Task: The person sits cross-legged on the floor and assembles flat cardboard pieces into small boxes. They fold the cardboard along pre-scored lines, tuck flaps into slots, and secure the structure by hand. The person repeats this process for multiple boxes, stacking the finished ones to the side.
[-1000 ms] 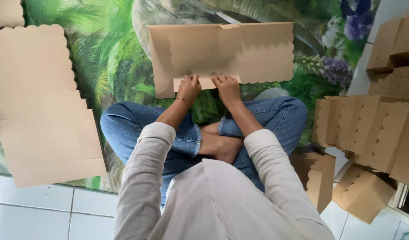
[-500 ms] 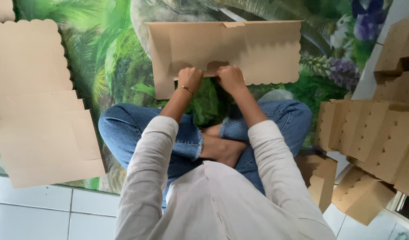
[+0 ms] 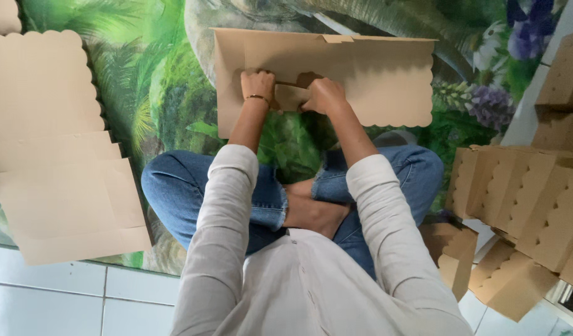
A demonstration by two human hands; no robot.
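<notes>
Head view: my left hand (image 3: 258,86) and right hand (image 3: 324,94) both pinch a small flap (image 3: 291,96) of the flat cardboard box blank (image 3: 373,74) lying at twelve o'clock on the jungle-print mat (image 3: 155,93). Flat blanks (image 3: 50,155) lie at nine o'clock, folded boxes (image 3: 523,199) at three.

One flat cardboard box blank (image 3: 361,68) lies at upper centre of the frame, with two hands on it: one left hand (image 3: 258,84) and one right hand (image 3: 324,94). One stack of flat blanks (image 3: 50,149) occupies the left side; the sheets in it cannot be counted exactly. Folded boxes (image 3: 523,193) crowd the right edge, at least six, exact number unclear.
</notes>
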